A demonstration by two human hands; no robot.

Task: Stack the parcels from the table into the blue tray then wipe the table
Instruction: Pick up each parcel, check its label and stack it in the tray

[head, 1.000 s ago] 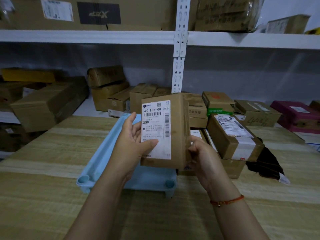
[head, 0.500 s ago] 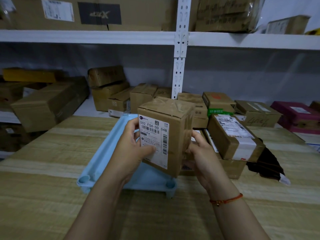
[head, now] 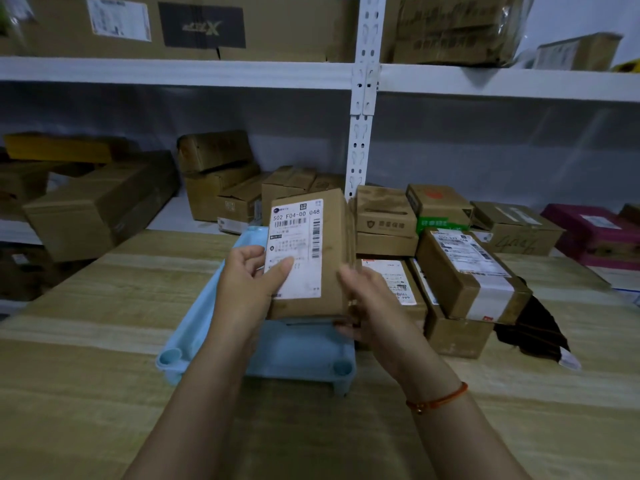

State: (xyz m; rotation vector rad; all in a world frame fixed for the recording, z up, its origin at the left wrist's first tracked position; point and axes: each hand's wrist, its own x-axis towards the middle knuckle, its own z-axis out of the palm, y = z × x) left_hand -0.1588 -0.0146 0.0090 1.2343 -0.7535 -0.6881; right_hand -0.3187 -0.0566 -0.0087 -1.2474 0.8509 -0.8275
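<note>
A brown cardboard parcel (head: 329, 254) with a white shipping label lies low over the light blue tray (head: 298, 351) in the middle of the wooden table (head: 104, 393), label facing up. My left hand (head: 247, 285) grips its left edge with the thumb on the label. My right hand (head: 367, 303) holds its right lower corner. Right of the tray stands a pile of parcels, with a taped box (head: 471, 275) tilted on top and a labelled box (head: 391, 282) beneath.
A black bag (head: 533, 334) lies on the table right of the pile. More cardboard boxes (head: 384, 216) and a magenta box (head: 595, 233) sit at the table's back edge. White shelving (head: 360, 133) with cartons (head: 100, 202) stands behind.
The parcel has tipped from upright to lying nearly flat and has come down onto the tray. Both hands followed it down and kept their hold.
</note>
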